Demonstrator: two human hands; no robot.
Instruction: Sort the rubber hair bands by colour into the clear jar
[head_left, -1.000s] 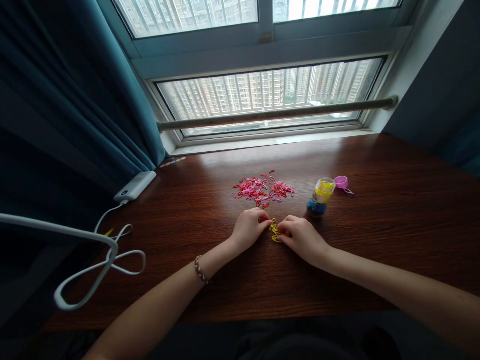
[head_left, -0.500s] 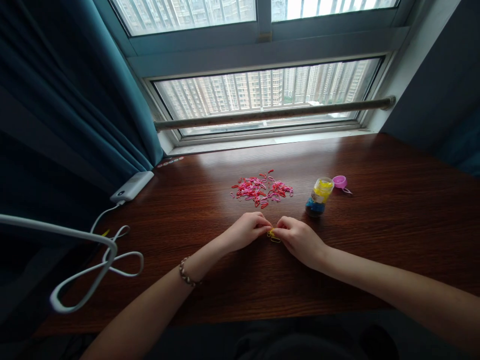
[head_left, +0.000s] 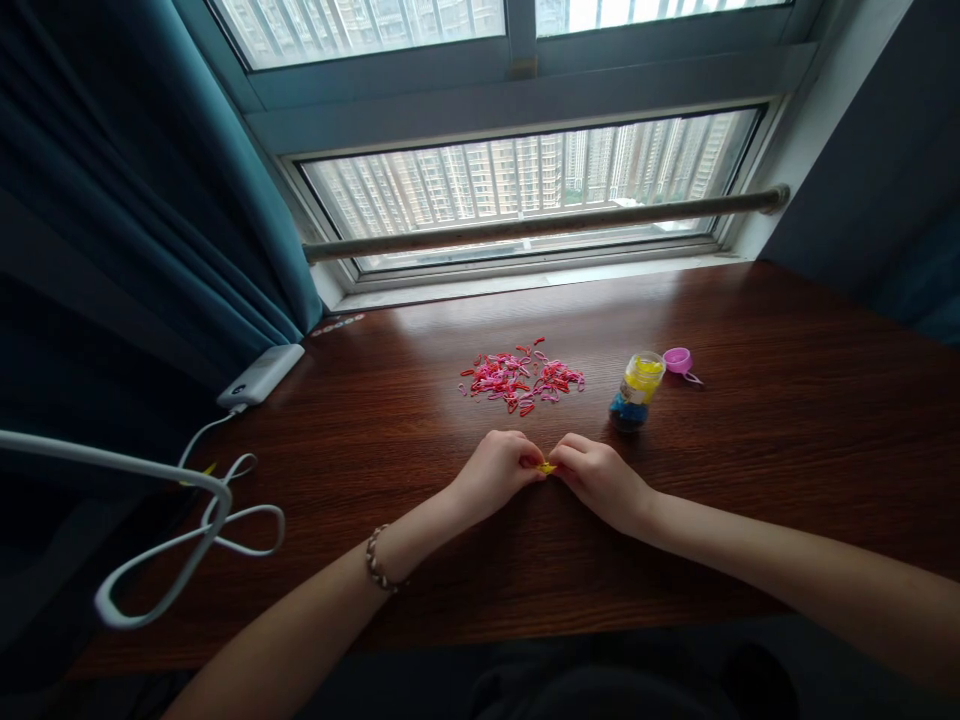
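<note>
My left hand [head_left: 499,466] and my right hand [head_left: 600,478] meet over the table, their fingertips almost touching. Both are closed in a pinch on small yellow elastic bands [head_left: 547,467], partly hidden by the fingers. Beyond my hands lies a loose pile of pink and red small bands [head_left: 495,380]. To the right of the pile stands an uncapped clear jar [head_left: 637,388], with yellow contents above and blue below. Its pink lid [head_left: 677,361] rests just behind it on the right.
The dark wooden table [head_left: 420,590] reaches to the window. On the left, a white device [head_left: 261,376] has a looped white cable [head_left: 259,512] attached. A blue curtain [head_left: 255,230] hangs beside it. A metal rail [head_left: 555,225] crosses before the window.
The yellow loops that hung below my fingertips are now pulled up between both hands. My left wrist has turned slightly. The whole view has shifted a little.
</note>
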